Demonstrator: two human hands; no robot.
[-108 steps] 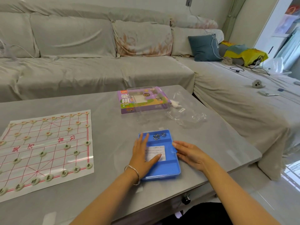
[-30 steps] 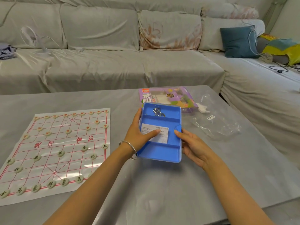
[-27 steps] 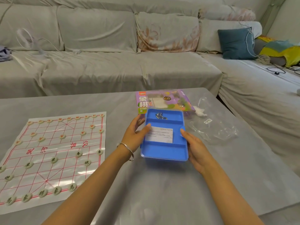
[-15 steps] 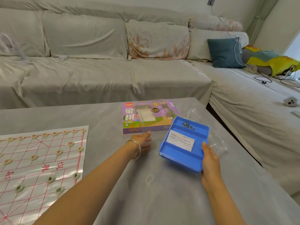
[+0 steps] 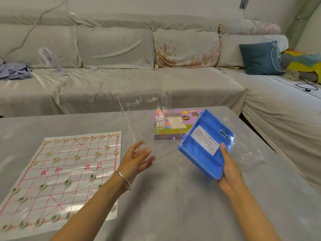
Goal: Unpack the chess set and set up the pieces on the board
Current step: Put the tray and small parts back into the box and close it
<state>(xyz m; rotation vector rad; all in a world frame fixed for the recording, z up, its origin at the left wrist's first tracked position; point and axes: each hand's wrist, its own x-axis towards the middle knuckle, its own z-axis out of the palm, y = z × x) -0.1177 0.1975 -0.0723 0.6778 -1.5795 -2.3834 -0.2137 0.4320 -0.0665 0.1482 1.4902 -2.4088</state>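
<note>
The right hand [image 5: 227, 173] holds a blue tray [image 5: 199, 153] off the table [image 5: 165, 202], tilted, at about 2 o'clock from the middle. Its grip is closed on the tray's near edge, with the thumb lying on top. A white paper slip [image 5: 205, 141] and small metal bits [image 5: 224, 134] sit in the tray.

The left hand [image 5: 137, 159] is raised at the lower corner of a clear lid [image 5: 139, 119], which stands nearly upright. The fingers are blurred, so I cannot tell whether that grip is closed.

The board [image 5: 78, 188] lies flat at 9 o'clock, with round pieces [image 5: 93, 176] set on its lines. A purple box [image 5: 172, 126] rests at 12 o'clock, just behind the tray, and a clear bag [image 5: 250, 153] lies at 3 o'clock.
</note>
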